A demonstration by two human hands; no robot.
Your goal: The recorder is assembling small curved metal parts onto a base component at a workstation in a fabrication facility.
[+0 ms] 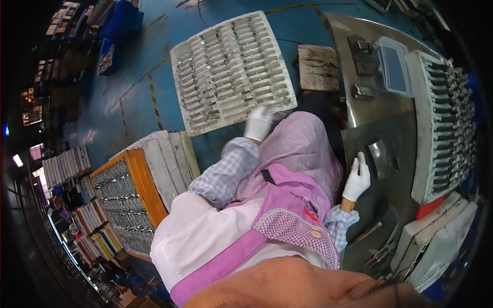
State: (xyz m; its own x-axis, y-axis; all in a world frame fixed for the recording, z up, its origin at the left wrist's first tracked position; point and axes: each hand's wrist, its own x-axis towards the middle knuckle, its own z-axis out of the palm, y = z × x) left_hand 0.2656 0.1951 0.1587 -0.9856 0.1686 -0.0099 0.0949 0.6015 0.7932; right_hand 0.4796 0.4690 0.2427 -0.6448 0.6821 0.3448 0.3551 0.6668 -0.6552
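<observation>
My left hand [259, 123], in a white glove, is at the near edge of a white foam tray [224, 107]. The tray carries rows of slim, shiny metal pieces [218, 64] lying in slots. Motion smears this hand's fingers, so I cannot make out whether they hold anything. My right hand [357, 178], also in a white glove, is over the metal worktable [377, 110] with its fingers stretched out. Just beyond its fingertips sits a small, bent metal plate [380, 159]. Nothing shows in the right hand.
On the table are a clear plastic box [395, 66], metal blocks [363, 56] and a foam rack [423, 128] of dark-handled pieces. A worn wooden stool [318, 68] stands beside the table. At left are stacked foam trays [172, 161] and an orange-edged tray [146, 179].
</observation>
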